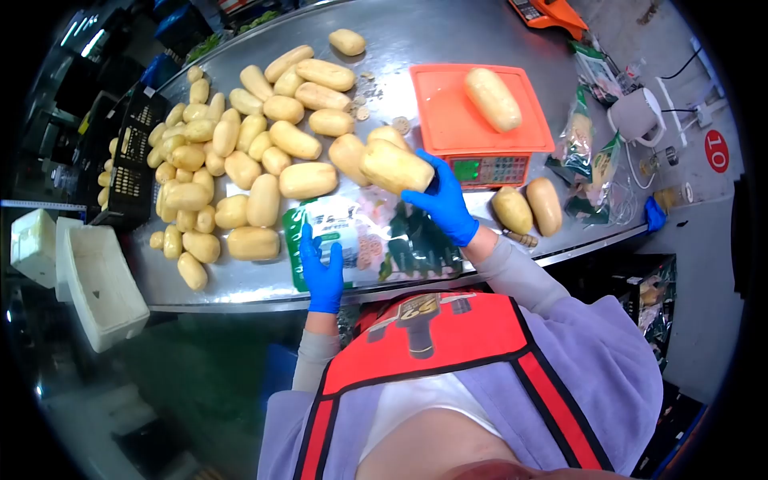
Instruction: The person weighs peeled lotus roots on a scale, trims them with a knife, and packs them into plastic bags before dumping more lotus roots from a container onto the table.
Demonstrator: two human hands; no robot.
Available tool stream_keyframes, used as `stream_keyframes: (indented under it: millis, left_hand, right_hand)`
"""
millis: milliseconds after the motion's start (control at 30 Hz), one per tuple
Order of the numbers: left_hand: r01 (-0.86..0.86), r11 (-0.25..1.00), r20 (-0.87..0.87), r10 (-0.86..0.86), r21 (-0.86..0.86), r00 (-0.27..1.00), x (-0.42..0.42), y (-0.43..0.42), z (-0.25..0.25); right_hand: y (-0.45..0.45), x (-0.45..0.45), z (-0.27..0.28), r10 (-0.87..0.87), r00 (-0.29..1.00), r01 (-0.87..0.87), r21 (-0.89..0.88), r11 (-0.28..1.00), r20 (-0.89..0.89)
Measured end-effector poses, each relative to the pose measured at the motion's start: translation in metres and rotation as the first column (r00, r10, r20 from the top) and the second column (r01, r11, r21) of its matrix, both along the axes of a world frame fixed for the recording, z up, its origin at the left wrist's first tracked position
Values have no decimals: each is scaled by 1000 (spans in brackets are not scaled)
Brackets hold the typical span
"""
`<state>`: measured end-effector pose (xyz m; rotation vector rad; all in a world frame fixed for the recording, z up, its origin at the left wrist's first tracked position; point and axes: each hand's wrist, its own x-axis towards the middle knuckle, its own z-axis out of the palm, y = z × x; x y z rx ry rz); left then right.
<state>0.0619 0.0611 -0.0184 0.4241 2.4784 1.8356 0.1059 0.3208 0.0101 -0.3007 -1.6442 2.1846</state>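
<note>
My right hand [442, 200], in a blue glove, is closed round the end of a thick, pale lotus root piece [394, 166]. It holds the piece above the steel table, beside further roots. My left hand [322, 270], gloved in blue too, has its fingers apart and holds nothing. It rests at the left part of a printed plastic bag [364, 240] lying flat in front of me. One lotus root section [492, 99] lies on the orange pan of a digital scale [444, 120], whose display glows green.
Many peeled lotus root pieces [296, 140] are spread over the steel table [384, 48]. Two more roots [544, 206] lie by the scale. Filled bags [578, 136] stand at the right. A black crate [136, 152] and a white foam box [104, 280] are at the left.
</note>
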Motion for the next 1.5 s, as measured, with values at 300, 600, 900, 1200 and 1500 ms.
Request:
stream_keyframes:
  millis: [300, 600, 900, 1200, 1500]
  left_hand:
    - [-70, 995, 150, 81, -77, 985, 27, 29, 2]
    - [-49, 994, 128, 61, -97, 990, 36, 34, -12]
    - [-13, 999, 197, 6, 31, 980, 49, 34, -38]
    - [150, 981, 259, -178, 125, 949, 59, 63, 17]
    - [-342, 380, 511, -628, 859, 587, 49, 120, 74]
  right_hand:
    - [93, -18, 20, -437, 899, 392, 517, 761, -39]
    - [133, 12, 66, -476, 865, 183, 785, 592, 158]
    - [202, -2, 20, -395, 918, 154, 941, 300, -24]
    - [152, 66, 65, 82, 996, -82, -474, 877, -20]
    - [-1, 69, 29, 471, 866, -324, -531, 783, 168]
